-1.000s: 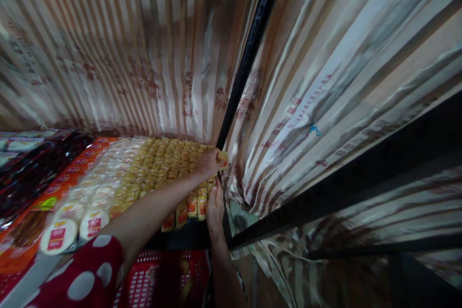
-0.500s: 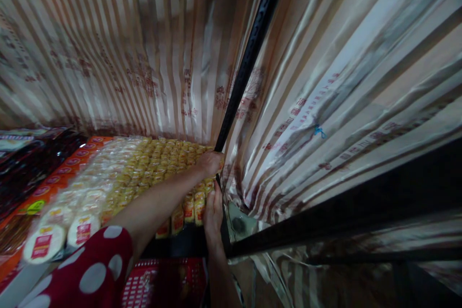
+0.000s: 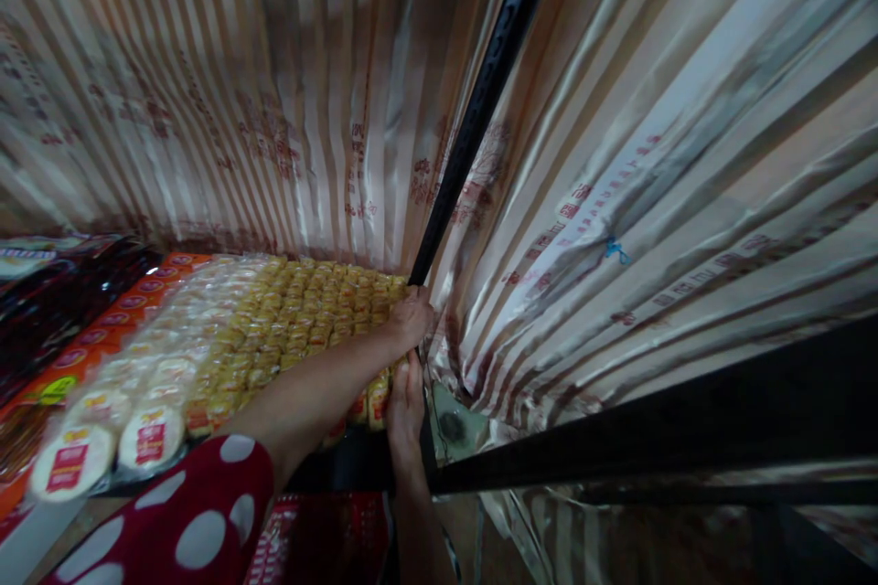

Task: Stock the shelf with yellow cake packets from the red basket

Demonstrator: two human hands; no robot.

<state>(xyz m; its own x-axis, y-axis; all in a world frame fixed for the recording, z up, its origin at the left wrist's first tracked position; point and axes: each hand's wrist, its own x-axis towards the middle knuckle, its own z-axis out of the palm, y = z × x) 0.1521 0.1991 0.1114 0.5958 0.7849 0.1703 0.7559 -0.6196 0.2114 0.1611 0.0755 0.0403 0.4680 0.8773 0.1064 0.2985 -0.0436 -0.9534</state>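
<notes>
My left hand (image 3: 412,318), its arm in a red sleeve with white dots, reaches across to the foot of a black slotted post (image 3: 473,123). Its fingers curl closed there; what they grip is hidden. Just below it my right hand (image 3: 406,398) lies upright with fingers stretched out and together, against the right end of rows of small yellow-wrapped packets (image 3: 302,315). The fingertips almost meet the left hand. To the left of the packets are clear-wrapped round white cakes (image 3: 152,437) with red labels.
A striped plastic sheet (image 3: 329,91) hangs behind and to the right. A dark beam (image 3: 651,420) crosses the lower right. Orange packaging (image 3: 116,320) and dark packs (image 3: 61,311) lie left. A red basket (image 3: 370,521) stands below the shelf edge.
My left hand has shifted slightly right and down at the post's foot, and its forearm covers more of the front packets. My right hand stays nearly in place.
</notes>
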